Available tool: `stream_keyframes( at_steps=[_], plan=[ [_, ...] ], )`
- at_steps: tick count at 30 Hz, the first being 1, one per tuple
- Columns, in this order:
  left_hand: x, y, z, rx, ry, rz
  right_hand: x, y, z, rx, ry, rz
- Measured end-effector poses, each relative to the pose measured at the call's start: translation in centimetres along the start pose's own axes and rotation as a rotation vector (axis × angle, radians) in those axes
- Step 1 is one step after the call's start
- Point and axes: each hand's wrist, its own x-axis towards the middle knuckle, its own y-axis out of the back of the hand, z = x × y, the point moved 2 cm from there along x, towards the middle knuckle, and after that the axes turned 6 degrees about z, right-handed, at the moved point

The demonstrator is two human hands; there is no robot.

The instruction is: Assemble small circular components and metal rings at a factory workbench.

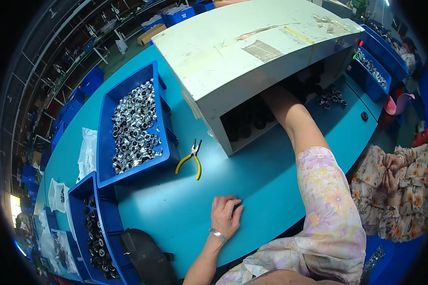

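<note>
My left hand point(225, 217), with a silver bracelet point(218, 234) at the wrist, rests on the turquoise table point(176, 211). Its fingers are curled in; whatever they may hold is hidden. My right arm point(297, 123), in a flowered sleeve, reaches into the open front of a white box-like housing point(214, 71). The right hand is lost in the dark inside, so its fingers do not show. Dark round parts point(259, 122) lie in the housing beside the arm. Pliers with yellow handles point(191, 159) lie with handles spread, beyond my left hand.
At left stands a blue bin point(101, 142) of shiny metal parts point(135, 126); nearer is another blue bin point(84, 247) with black parts. A black pouch point(147, 259) lies beside it. Small parts point(333, 97) sit right of the housing. A seated person point(394, 190) is close at right.
</note>
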Motion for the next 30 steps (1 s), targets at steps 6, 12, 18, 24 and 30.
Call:
stream_keyframes(
  at_steps=[6, 12, 18, 24, 30],
  plan=[
    [-1.0, -0.1, 0.2, -0.044, -0.016, 0.014, -2.0, 0.4, -1.4, 0.164, -0.155, 0.042],
    [-2.6, 2.0, -0.7, -0.172, 0.129, 0.184, -12.4, -6.4, -7.8, -0.548, -0.608, -0.119],
    [-1.3, -0.4, -0.9, -0.894, 0.527, 0.089, -25.0, -6.7, -18.3, -0.364, -0.734, -0.214],
    [-1.7, -0.1, -1.1, -1.122, 0.564, -0.028, -32.5, -9.9, -18.8, -0.365, -0.754, -0.349],
    [-2.2, 0.5, -1.3, -1.128, 0.608, -0.073, -33.9, -11.1, -19.5, -0.539, -0.569, -0.426]
  ],
)
